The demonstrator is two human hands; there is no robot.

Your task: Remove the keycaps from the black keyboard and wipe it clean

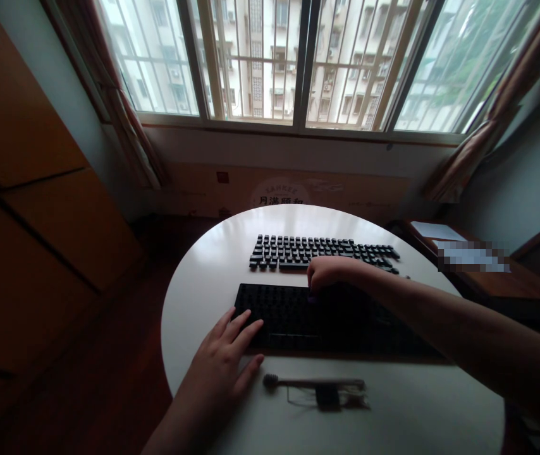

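A black keyboard base (pixel 298 316) without keycaps lies across the round white table (pixel 194 278). My left hand (pixel 225 357) rests open on the table, its fingertips touching the base's near left corner. My right hand (pixel 329 273) is curled into a pinch over the base's upper middle, pressing something small and purplish I cannot make out. Behind the base, the removed black keycaps (pixel 317 251) lie arranged in keyboard-shaped rows.
A small brush (pixel 315 382) with a dark head lies on the table in front of the base, a wire keycap puller (pixel 329 398) beside it. A wooden cabinet (pixel 37 208) stands at left, a low wooden desk (pixel 483 278) at right, windows behind.
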